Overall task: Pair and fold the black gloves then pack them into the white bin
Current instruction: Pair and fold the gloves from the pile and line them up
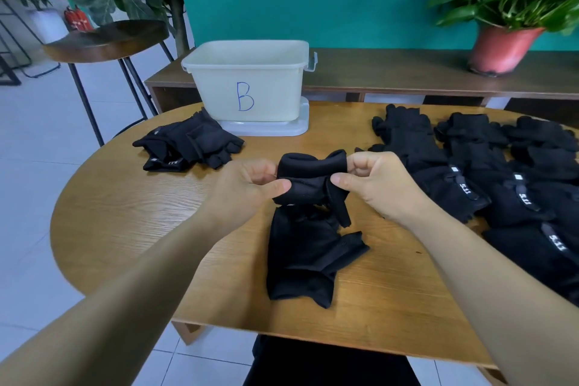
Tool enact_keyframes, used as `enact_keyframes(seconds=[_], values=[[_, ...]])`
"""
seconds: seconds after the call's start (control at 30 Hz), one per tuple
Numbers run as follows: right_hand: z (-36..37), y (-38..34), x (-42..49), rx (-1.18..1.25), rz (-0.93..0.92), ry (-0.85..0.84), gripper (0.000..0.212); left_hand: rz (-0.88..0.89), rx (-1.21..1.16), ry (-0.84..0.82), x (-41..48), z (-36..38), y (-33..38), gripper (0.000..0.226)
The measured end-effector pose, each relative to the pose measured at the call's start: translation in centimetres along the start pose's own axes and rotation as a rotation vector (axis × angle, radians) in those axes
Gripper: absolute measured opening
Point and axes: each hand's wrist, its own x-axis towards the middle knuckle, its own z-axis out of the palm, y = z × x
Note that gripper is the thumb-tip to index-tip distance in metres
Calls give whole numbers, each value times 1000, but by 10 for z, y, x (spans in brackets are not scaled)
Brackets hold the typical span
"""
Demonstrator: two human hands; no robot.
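Black glove pair (305, 247) lies at the middle of the wooden worktop (131, 222). Its near end is flat on the wood and its far end is rolled over into a thick fold (the roll is raised off the surface). Left hand (247, 183) pinches the left end of that roll between thumb and curled fingers. Right hand (377, 182) pinches the right end in the same way. The two hands stand apart, with the roll between them.

White bin (250, 84), marked with a blue letter B, stands at the far edge of the worktop on a flat white base (269, 128). Its inside cannot be seen from here. A small heap of gloves (188, 144) lies just left of the bin, near its foot. Rows of further gloves (507, 185) cover the right side, some showing white lettering. A potted plant (504, 47) sits on the long shelf behind.
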Motion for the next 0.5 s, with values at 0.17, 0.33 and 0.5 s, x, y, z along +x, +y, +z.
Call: enact_keyframes(seconds=[0.17, 0.33, 0.5], values=[[1, 0, -13, -112, -2, -18, 14, 0, 54, 7, -10, 1, -6, 5], [9, 11, -23, -298, -115, 48, 15, 52, 126, 7, -22, 1, -15, 14], [24, 29, -55, -880, -667, 226, 17, 263, 544, 103, -55, 11, -46, 24]])
